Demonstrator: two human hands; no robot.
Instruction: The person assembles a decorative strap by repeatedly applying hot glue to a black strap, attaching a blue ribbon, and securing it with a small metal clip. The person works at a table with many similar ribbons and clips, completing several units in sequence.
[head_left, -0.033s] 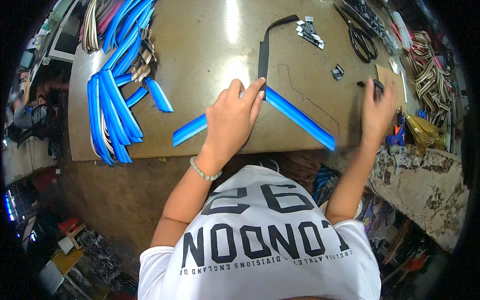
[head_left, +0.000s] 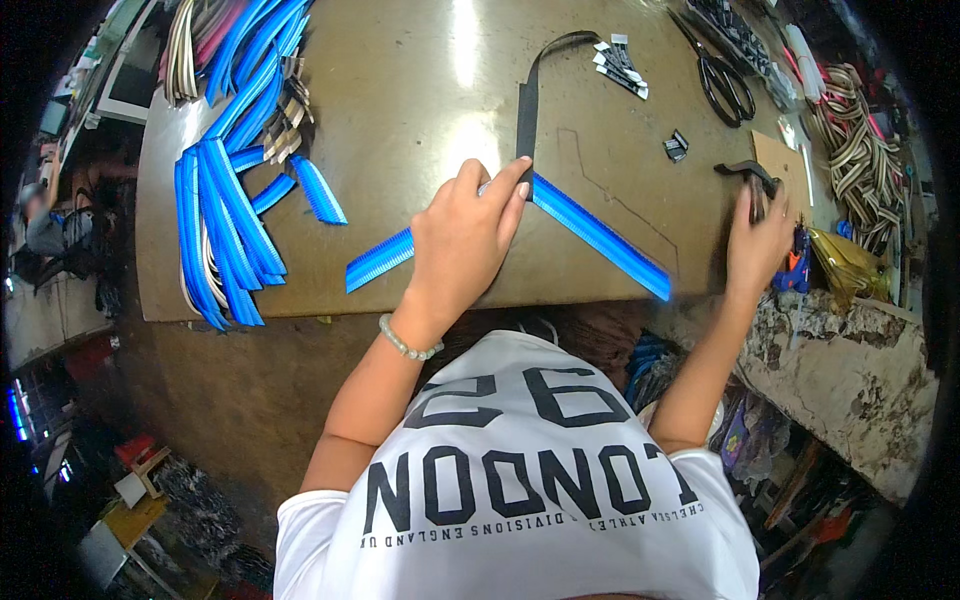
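My left hand (head_left: 465, 230) is closed at the middle of the table edge, pinching the lower end of a black strap (head_left: 527, 115) against blue ribbed webbing. One blue length (head_left: 600, 235) slants down to the right of this hand, another blue length (head_left: 378, 261) down to the left; my hand hides how they meet. The black strap runs away from me and bends right at its far end. At the right, my right hand (head_left: 758, 245) has its fingers round a black hand tool (head_left: 745, 168) with a curved arm, perhaps a stapler.
Blue straps (head_left: 225, 220) lie bundled at the left of the table (head_left: 420, 120). Black scissors (head_left: 722, 85), small white-and-black labels (head_left: 622, 68) and a small black pack (head_left: 676, 146) lie toward the far right. Striped cords (head_left: 858, 150) and a blue tool (head_left: 793, 265) are beyond my right hand.
My right hand, blurred and open over the black tool before, has come down and closed round it. My left hand and the straps stay in place.
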